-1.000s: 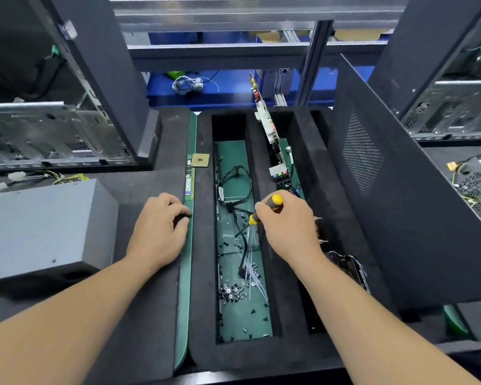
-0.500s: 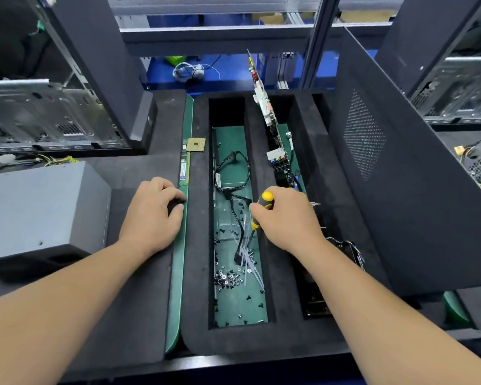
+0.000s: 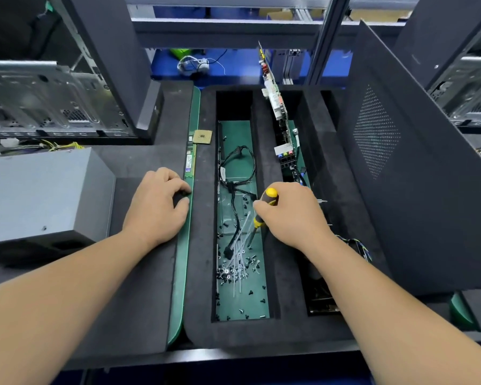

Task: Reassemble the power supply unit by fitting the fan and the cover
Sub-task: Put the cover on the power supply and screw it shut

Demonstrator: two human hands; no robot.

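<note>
We read the step as fetching screws for the power supply unit (image 3: 43, 195), the grey box sitting at the left on the worktop (image 3: 139, 162), cover apparently on; fan not visible, cannot tell if fitted; right hand (image 3: 292, 215) is curled round the yellow-black screwdriver (image 3: 263, 209), shaft pointing down into the middle foam tray slot (image 3: 242, 273) over loose screws (image 3: 233, 270) and clear cable ties (image 3: 240, 245); left hand (image 3: 157, 201) rests on the foam with fingers curled at the green strip (image 3: 185, 245), seems to pinch something small and dark, cannot tell what; to do it well we judge: bring the tip straight onto one screw head, lift slowly, avoid snagging ties or the black cable (image 3: 235, 173); around: RAM stick (image 3: 190, 159) and CPU chip (image 3: 202, 136) far of the left hand, a board (image 3: 278, 107) standing upright in the right slot, dark side panel (image 3: 417, 176) leaning at right, open PC cases (image 3: 47, 101) far left; cable and ties crowd the screws, likely nuisance.
</note>
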